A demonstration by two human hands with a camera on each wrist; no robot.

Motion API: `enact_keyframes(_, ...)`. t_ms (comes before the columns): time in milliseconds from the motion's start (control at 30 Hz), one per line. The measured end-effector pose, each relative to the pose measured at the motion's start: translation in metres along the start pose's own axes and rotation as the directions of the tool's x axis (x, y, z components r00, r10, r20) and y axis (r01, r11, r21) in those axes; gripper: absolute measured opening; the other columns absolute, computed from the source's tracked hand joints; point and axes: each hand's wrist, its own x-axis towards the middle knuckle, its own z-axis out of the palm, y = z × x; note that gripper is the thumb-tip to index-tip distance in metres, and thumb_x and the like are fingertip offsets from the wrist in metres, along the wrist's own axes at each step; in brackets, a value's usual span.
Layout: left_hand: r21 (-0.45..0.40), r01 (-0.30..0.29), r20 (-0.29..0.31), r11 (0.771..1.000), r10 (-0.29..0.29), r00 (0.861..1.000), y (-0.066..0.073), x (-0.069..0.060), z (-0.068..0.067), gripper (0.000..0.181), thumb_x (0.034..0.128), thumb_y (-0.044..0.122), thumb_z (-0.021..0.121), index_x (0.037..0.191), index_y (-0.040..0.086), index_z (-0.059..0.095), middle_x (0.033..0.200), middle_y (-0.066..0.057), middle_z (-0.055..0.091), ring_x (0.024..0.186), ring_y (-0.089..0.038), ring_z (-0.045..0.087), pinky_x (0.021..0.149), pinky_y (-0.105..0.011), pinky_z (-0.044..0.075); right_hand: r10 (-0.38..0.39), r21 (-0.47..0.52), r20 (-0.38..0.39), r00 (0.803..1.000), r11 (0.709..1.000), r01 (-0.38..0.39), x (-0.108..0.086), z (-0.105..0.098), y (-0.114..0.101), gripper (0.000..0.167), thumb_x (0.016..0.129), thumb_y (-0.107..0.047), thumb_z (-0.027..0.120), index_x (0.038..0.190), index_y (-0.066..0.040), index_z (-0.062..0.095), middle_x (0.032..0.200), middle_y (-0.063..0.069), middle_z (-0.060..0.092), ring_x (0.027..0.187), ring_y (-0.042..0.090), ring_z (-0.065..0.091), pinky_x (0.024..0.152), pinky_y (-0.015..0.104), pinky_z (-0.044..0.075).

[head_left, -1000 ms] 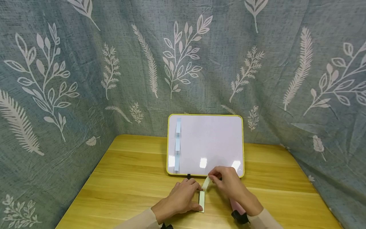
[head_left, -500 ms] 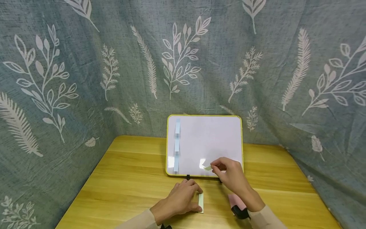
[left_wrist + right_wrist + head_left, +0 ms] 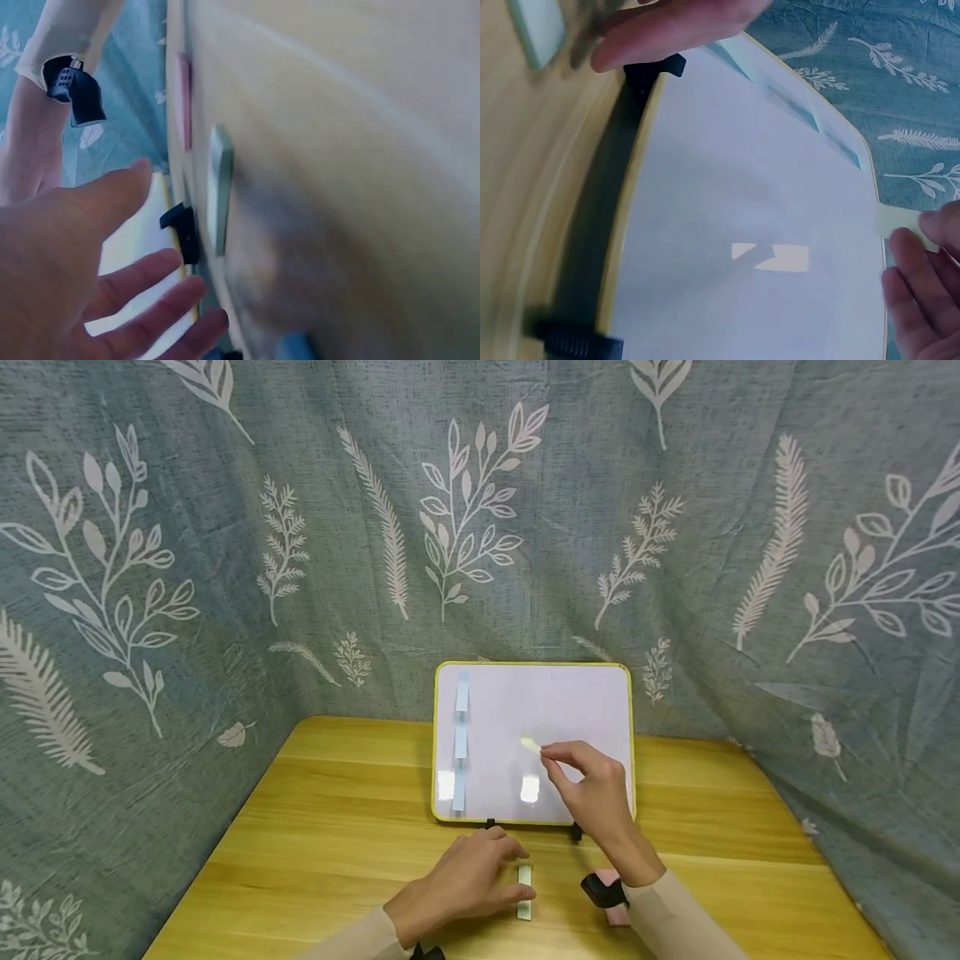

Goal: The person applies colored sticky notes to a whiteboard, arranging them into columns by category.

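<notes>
My right hand (image 3: 600, 785) pinches a pale yellow-green sticky note strip (image 3: 530, 744) between thumb and fingertips, in front of the whiteboard (image 3: 498, 710). In the right wrist view the sticky note (image 3: 896, 221) sticks out past the fingertips, near the board's top edge. On the table, a light green sticky note pad (image 3: 524, 911) lies below the board. Over that pad is my left hand (image 3: 472, 877), its thumb crossing it in the head view. The left wrist view has these fingers spread and holding nothing, apart from the pad (image 3: 220, 187).
Three light blue sticky notes (image 3: 461, 742) form a column down the board's left side. Black feet (image 3: 576, 832) support the yellow-framed board. A pink pad (image 3: 618, 916) lies partly under the right wrist. Behind the table hangs a leaf-patterned curtain (image 3: 337, 552).
The right hand has peeled the strip off the green pad and carried it up before the board. The left hand, which was pressing on the pad, has lifted slightly.
</notes>
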Motion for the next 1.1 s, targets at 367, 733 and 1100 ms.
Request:
enact_keyframes(367, -0.154, -0.126, -0.304, 0.980, 0.075, 0.950, -0.014, 0.025, -0.044, 0.021, 0.1113, 0.033, 0.083, 0.124, 0.017, 0.087, 0.119, 0.001, 0.087, 0.101, -0.020, 0.082, 0.089, -0.034, 0.067, 0.015, -0.023, -0.129, 0.992, 1.000, -0.018, 0.026, 0.024, 0.007, 0.016, 0.098, -0.006, 0.094, 0.114, -0.007, 0.092, 0.115, 0.009, 0.090, 0.107, 0.031, 0.088, 0.107, 0.003, 0.051)
enact_keyframes(733, -0.125, -0.151, -0.585, 0.981, 0.050, 0.810, -0.035, 0.073, -0.107, 0.022, 0.1117, 0.020, 0.081, 0.128, 0.007, 0.085, 0.122, -0.012, 0.086, 0.104, -0.034, 0.083, 0.091, -0.055, 0.070, 0.003, -0.034, -0.230, 0.973, 0.999, -0.011, 0.051, 0.046, 0.012, 0.014, 0.097, -0.004, 0.095, 0.111, -0.004, 0.093, 0.115, 0.011, 0.090, 0.106, 0.033, 0.088, 0.106, 0.007, 0.056)
enact_keyframes(1100, -0.073, -0.058, -0.678, 0.996, -0.006, 0.735, -0.056, 0.110, -0.127, 0.027, 0.1096, 0.022, 0.083, 0.134, 0.010, 0.084, 0.130, -0.016, 0.078, 0.118, -0.040, 0.075, 0.103, -0.055, 0.064, 0.024, -0.015, -0.262, 0.965, 0.999, -0.029, 0.065, 0.071, 0.017, 0.014, 0.098, -0.001, 0.094, 0.112, -0.002, 0.092, 0.116, 0.014, 0.089, 0.109, 0.035, 0.087, 0.098, 0.047, 0.070)
